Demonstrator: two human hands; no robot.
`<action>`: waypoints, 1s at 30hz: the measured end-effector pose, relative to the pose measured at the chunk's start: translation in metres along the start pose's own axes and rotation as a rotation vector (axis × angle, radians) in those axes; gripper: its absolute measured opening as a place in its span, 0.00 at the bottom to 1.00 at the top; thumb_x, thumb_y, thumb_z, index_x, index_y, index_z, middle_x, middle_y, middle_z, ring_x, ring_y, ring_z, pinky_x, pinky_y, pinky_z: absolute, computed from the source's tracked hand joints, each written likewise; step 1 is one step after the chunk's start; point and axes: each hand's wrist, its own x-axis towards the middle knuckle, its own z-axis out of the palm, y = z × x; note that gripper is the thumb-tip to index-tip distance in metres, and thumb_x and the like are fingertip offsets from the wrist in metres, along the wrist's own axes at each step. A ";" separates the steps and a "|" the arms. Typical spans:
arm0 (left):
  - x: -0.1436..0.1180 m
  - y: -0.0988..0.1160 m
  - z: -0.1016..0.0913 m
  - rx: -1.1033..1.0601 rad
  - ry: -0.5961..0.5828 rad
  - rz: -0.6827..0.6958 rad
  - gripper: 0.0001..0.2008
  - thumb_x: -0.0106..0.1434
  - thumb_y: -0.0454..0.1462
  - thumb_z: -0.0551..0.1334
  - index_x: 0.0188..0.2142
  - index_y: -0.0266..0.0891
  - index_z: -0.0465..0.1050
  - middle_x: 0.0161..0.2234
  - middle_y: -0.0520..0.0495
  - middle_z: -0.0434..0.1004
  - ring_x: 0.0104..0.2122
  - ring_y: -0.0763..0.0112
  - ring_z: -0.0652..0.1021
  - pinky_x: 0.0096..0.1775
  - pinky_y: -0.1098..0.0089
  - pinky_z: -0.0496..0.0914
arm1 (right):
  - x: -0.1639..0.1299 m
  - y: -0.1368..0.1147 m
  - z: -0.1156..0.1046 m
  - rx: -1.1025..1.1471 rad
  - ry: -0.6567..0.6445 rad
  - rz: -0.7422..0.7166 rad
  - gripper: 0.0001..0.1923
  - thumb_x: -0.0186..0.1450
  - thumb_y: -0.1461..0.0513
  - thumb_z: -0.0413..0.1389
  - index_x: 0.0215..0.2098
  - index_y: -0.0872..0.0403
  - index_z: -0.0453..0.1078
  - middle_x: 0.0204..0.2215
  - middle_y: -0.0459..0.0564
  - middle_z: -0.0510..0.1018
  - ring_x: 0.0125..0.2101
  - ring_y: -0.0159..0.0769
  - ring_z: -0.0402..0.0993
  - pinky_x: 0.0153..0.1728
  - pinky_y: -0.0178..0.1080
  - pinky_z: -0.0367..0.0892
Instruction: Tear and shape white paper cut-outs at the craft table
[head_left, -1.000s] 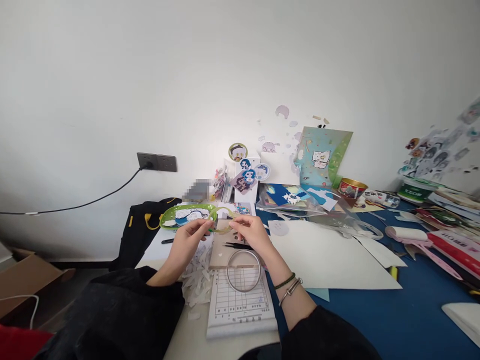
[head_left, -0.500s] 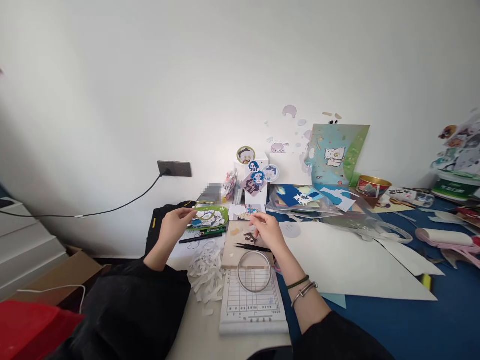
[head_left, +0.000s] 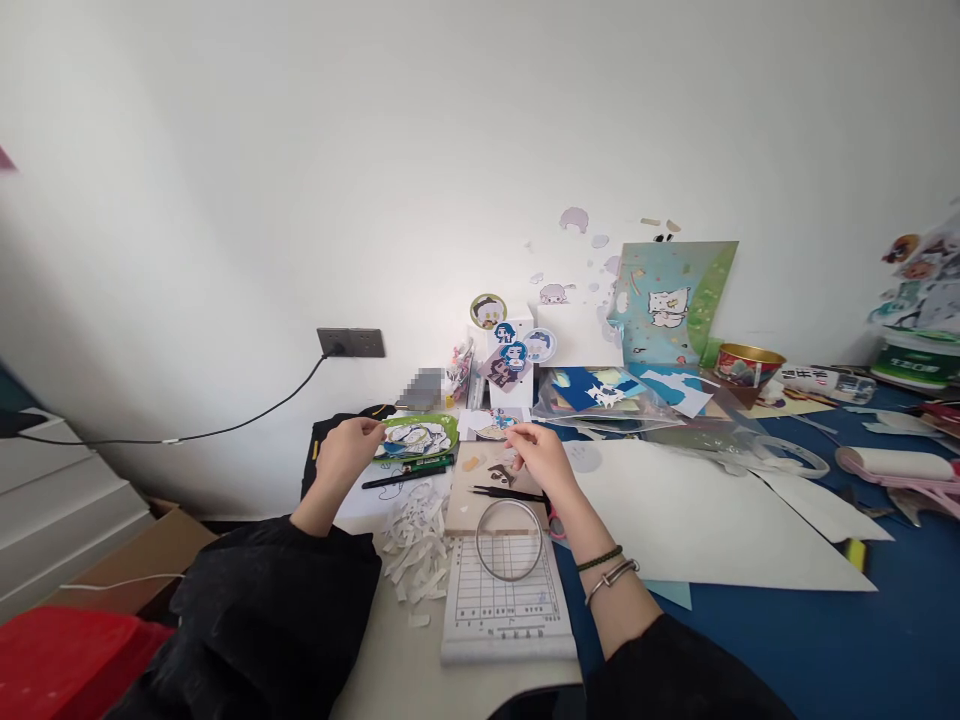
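2 pinches are showing: left hand (head_left: 347, 455) nearly closing its fingers, green tray (head_left: 454, 437) of cutouts (head_left: 431, 436) at its 3 o'clock; right hand (head_left: 541, 458) curling likewise, beige board (head_left: 465, 515) at its 8 o'clock. Any grip, I cannot tell. Paper handling is seemingly underway, probably calling for light fingers next.

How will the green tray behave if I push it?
The green tray looks shallow and broad, so it probably slides rather than tips. Its paper cutouts look thin and loosely heaped, so they may shift. The marker beside it looks round and might roll if bumped.
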 end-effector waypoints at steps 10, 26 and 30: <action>-0.027 0.077 -0.113 0.015 0.046 0.284 0.10 0.56 0.40 0.59 0.31 0.40 0.77 0.28 0.48 0.81 0.30 0.66 0.78 0.33 0.70 0.68 | -0.019 -0.030 -0.046 0.155 0.101 -0.075 0.19 0.55 0.48 0.57 0.22 0.55 0.69 0.12 0.37 0.56 0.13 0.24 0.51 0.14 0.31 0.49; -0.104 0.242 0.084 -0.211 -0.111 0.813 0.10 0.60 0.32 0.55 0.35 0.39 0.75 0.32 0.47 0.82 0.34 0.67 0.80 0.35 0.71 0.70 | -0.004 -0.002 -0.178 -0.601 0.293 -0.065 0.07 0.54 0.64 0.55 0.22 0.53 0.75 0.20 0.48 0.77 0.27 0.39 0.74 0.30 0.37 0.63; -0.121 0.255 0.137 -0.107 -0.120 0.851 0.11 0.60 0.29 0.54 0.37 0.37 0.74 0.35 0.41 0.80 0.37 0.61 0.79 0.37 0.66 0.70 | 0.008 0.015 -0.173 -0.793 0.245 -0.153 0.10 0.58 0.66 0.53 0.26 0.53 0.77 0.27 0.51 0.80 0.33 0.41 0.74 0.35 0.39 0.63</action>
